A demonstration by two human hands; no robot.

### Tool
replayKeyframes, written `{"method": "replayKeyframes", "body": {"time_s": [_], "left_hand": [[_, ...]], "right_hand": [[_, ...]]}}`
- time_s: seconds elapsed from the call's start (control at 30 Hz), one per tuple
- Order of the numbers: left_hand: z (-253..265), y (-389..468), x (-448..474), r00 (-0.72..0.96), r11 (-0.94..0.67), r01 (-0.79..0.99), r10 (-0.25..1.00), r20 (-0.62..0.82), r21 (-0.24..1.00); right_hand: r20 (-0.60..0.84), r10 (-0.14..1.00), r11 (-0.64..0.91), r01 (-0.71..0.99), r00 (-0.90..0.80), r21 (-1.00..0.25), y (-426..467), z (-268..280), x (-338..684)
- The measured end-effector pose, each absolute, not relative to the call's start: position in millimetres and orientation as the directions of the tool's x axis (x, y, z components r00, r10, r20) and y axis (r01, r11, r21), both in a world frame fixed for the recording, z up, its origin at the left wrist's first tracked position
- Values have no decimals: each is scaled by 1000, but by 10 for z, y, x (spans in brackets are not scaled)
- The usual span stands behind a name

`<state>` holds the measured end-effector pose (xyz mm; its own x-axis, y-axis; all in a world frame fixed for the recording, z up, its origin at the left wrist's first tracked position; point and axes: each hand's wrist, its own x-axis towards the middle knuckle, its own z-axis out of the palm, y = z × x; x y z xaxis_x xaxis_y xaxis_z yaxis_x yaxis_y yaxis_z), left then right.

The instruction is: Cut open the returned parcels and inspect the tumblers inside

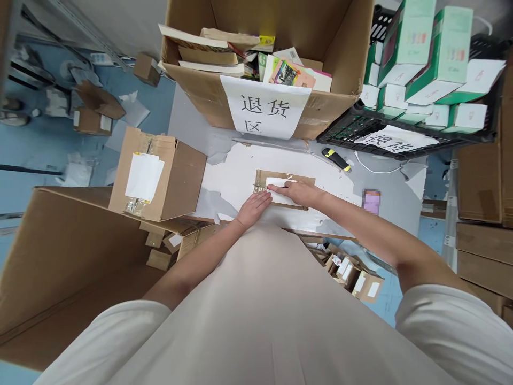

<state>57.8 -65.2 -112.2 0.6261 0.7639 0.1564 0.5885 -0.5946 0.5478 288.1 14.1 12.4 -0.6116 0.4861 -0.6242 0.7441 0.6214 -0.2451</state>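
Note:
A flat brown cardboard parcel (310, 182) with a white label and clear tape at its left end lies on the worktable, close in front of my body. My left hand (255, 207) rests flat at its lower left edge, fingers stretched out and side by side. From the right, my right hand (298, 192) reaches over the parcel. Its index finger points left onto the label near the taped end, while the other fingers look partly curled. I see nothing held in either hand.
A yellow-and-black box cutter (336, 159) lies behind the parcel. At the back stand a large carton (192, 101) of books and a black crate (360, 136) of green-white boxes. A taped box (186, 179) stands left, above a big open carton (72, 251). A blurred purple item (371, 202) lies right.

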Motion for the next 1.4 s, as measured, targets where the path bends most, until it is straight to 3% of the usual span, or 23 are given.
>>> {"method": "replayKeyframes", "body": {"time_s": [0.23,0.53,0.77,0.87,0.97,1.03,1.1,1.23,1.4], "left_hand": [[-1111,-641,591,650,-618,616,749,128,488],[-1099,-621,585,655,-622,632,747,110,462],[-1051,-630,615,641,-608,656,761,94,447],[-908,-646,636,642,-600,673,764,60,432],[-682,-574,720,632,-578,698,775,15,423],[-539,-436,822,627,-571,710,779,0,411],[-450,-250,941,633,-578,716,774,-15,391],[-445,51,1110,676,-602,708,729,-107,369],[-510,98,1136,658,-570,721,742,-131,393]], "right_hand": [[-663,519,600,782,-540,-167,2,219,3093],[-740,587,570,817,-329,89,-296,479,3666],[-701,657,480,871,-278,104,-617,588,4110],[-613,741,324,945,-275,-32,-842,571,4290],[-490,863,-64,937,-121,-344,-1109,452,4343],[-524,851,-360,766,37,-532,-1265,315,4245],[-600,792,-557,536,113,-634,-1373,163,4069],[-637,759,-649,252,137,-718,-1444,-55,3732],[-622,777,-623,269,103,-734,-1413,-112,3644]]}}
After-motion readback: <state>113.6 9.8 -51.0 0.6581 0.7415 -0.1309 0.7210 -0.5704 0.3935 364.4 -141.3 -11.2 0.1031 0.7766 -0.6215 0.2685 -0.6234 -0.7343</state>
